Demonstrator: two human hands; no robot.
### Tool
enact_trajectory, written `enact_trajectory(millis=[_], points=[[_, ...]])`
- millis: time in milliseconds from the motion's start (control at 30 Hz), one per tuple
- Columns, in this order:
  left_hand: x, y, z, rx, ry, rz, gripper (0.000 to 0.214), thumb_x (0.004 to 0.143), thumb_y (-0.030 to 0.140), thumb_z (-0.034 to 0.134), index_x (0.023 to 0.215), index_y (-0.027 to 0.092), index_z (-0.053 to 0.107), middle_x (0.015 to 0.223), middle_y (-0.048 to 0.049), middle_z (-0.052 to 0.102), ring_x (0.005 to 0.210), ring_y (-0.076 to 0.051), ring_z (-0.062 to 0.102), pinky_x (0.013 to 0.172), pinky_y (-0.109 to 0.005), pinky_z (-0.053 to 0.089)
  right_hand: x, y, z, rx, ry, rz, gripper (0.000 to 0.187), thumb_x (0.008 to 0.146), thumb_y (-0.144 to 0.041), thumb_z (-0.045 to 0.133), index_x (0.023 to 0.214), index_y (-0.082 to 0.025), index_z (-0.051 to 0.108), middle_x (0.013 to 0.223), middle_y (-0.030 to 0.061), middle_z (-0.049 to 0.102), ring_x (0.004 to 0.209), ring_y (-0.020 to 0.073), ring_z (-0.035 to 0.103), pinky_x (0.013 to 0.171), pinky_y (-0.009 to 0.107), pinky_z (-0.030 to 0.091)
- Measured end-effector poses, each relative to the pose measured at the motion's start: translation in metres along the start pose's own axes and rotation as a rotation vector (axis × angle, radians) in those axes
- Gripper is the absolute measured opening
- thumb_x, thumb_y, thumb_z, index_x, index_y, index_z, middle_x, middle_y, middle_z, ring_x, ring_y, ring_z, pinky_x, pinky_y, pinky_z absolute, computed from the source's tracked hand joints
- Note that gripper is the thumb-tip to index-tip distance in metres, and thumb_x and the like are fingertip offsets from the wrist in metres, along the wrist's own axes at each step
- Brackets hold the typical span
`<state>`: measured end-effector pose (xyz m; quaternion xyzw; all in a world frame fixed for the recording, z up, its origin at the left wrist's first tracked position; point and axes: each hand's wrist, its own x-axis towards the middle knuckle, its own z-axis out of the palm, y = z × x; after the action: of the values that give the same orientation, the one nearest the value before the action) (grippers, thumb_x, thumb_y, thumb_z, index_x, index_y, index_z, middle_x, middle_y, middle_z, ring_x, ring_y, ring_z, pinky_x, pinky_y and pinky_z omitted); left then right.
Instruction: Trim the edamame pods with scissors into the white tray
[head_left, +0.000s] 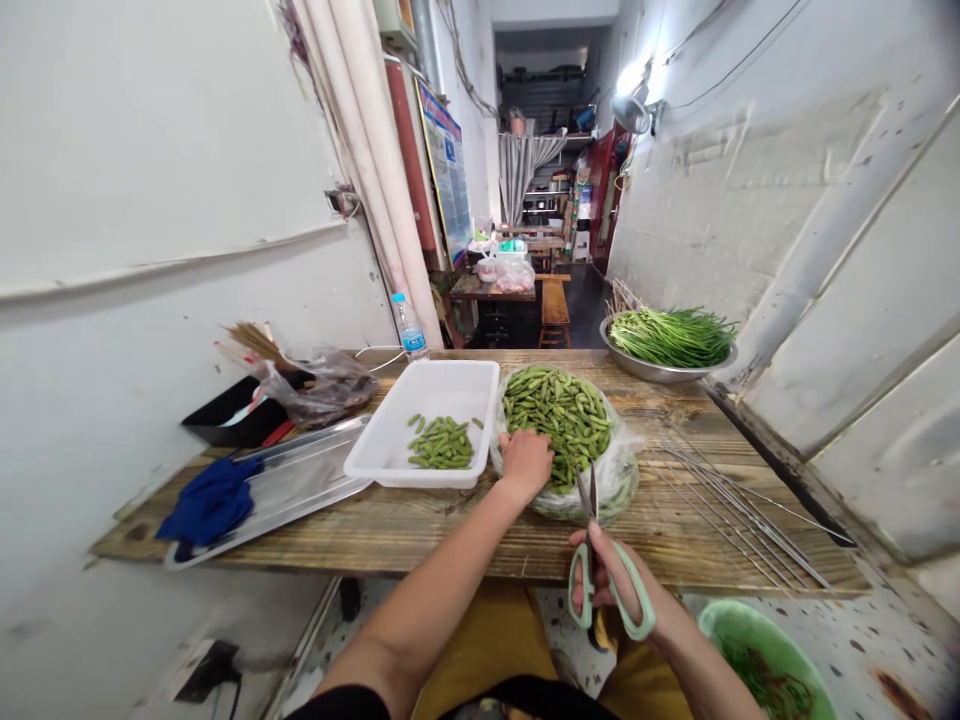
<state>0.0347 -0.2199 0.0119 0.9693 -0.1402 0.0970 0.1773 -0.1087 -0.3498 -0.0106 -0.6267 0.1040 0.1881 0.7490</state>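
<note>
A heap of green edamame pods (pixel 559 415) fills a clear plastic bag (pixel 619 450) on the wooden table. My left hand (pixel 527 462) rests at the near left side of the heap, its fingers curled in among the pods. What those fingertips hold, if anything, is hidden. Scissors (pixel 590 495) with pale green handles are in my right hand (pixel 606 580), at the table's front edge. Their blades point away from me, slightly apart, at the near side of the bag. Left of the bag, a white plastic tray (pixel 382 440) has a small pile of pods in it.
Metal skewers (pixel 739 500) lie on the right, below a steel bowl (pixel 667 372) of green stalks. On the left are a clear lid-like tray (pixel 300 490), a blue cloth (pixel 210 500), a black box (pixel 232 415) and a water bottle (pixel 411 335). A green bin (pixel 765 655) stands at lower right.
</note>
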Motion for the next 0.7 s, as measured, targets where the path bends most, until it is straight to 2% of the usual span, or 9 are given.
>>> enact_trajectory(millis=[67, 133, 233, 300, 400, 567, 700], points=[[0.001, -0.001, -0.001, -0.157, 0.031, -0.034, 0.017, 0.081, 0.023, 0.053, 0.080, 0.016, 0.068, 0.092, -0.0110, 0.067, 0.095, -0.026, 0.057, 0.087, -0.042, 0.035, 0.002, 0.001, 0.001, -0.043, -0.005, -0.013, 0.062, 0.071, -0.074, 0.049, 0.097, -0.017, 0.048, 0.060, -0.0024, 0.057, 0.049, 0.0172, 0.060, 0.044, 0.026, 0.042], [0.000, -0.002, -0.005, -0.409, 0.001, -0.061, 0.016, 0.081, 0.022, 0.053, 0.083, 0.015, 0.067, 0.086, -0.0081, 0.068, 0.084, -0.021, 0.059, 0.081, -0.035, 0.040, 0.004, 0.000, 0.000, -0.105, -0.011, -0.036, 0.059, 0.073, -0.074, 0.045, 0.092, -0.018, 0.049, 0.058, -0.0027, 0.056, 0.046, 0.0161, 0.058, 0.041, 0.025, 0.041], [-0.009, -0.002, -0.014, -0.849, -0.151, -0.086, 0.017, 0.079, 0.026, 0.055, 0.083, 0.013, 0.066, 0.073, -0.0045, 0.068, 0.067, -0.015, 0.058, 0.068, -0.027, 0.043, 0.007, -0.004, -0.004, -0.251, 0.022, -0.091, 0.055, 0.076, -0.073, 0.043, 0.078, -0.018, 0.049, 0.052, -0.0034, 0.052, 0.039, 0.0137, 0.053, 0.037, 0.023, 0.038], [-0.017, -0.001, -0.020, -1.027, -0.232, -0.107, 0.020, 0.076, 0.030, 0.058, 0.080, 0.013, 0.066, 0.067, -0.0024, 0.066, 0.061, -0.013, 0.055, 0.063, -0.025, 0.043, 0.008, -0.008, -0.006, -0.335, 0.048, -0.122, 0.055, 0.077, -0.073, 0.042, 0.073, -0.019, 0.047, 0.050, -0.0042, 0.050, 0.037, 0.0127, 0.051, 0.036, 0.023, 0.038], [-0.027, 0.001, -0.028, -1.064, -0.286, -0.122, 0.022, 0.072, 0.033, 0.060, 0.074, 0.012, 0.068, 0.062, -0.0010, 0.064, 0.057, -0.011, 0.051, 0.060, -0.023, 0.040, 0.008, -0.014, -0.008, -0.434, 0.036, -0.160, 0.054, 0.079, -0.072, 0.040, 0.071, -0.019, 0.046, 0.049, -0.0047, 0.048, 0.036, 0.0120, 0.049, 0.036, 0.023, 0.038], [-0.032, 0.002, -0.033, -0.980, -0.273, -0.125, 0.023, 0.071, 0.034, 0.060, 0.069, 0.012, 0.069, 0.060, -0.0014, 0.064, 0.053, -0.010, 0.046, 0.055, -0.022, 0.035, 0.008, -0.017, -0.008, -0.524, 0.000, -0.290, 0.046, 0.085, -0.064, 0.038, 0.083, -0.020, 0.048, 0.054, -0.0040, 0.051, 0.049, 0.0117, 0.052, 0.049, 0.023, 0.042], [-0.032, 0.001, -0.032, -0.977, -0.310, -0.068, 0.023, 0.071, 0.033, 0.060, 0.068, 0.012, 0.068, 0.060, -0.0015, 0.065, 0.054, -0.009, 0.047, 0.057, -0.022, 0.034, 0.012, -0.012, -0.008, -0.465, 0.005, -0.265, 0.044, 0.085, -0.064, 0.039, 0.084, -0.020, 0.046, 0.052, -0.0058, 0.048, 0.044, 0.0108, 0.049, 0.045, 0.022, 0.042]])
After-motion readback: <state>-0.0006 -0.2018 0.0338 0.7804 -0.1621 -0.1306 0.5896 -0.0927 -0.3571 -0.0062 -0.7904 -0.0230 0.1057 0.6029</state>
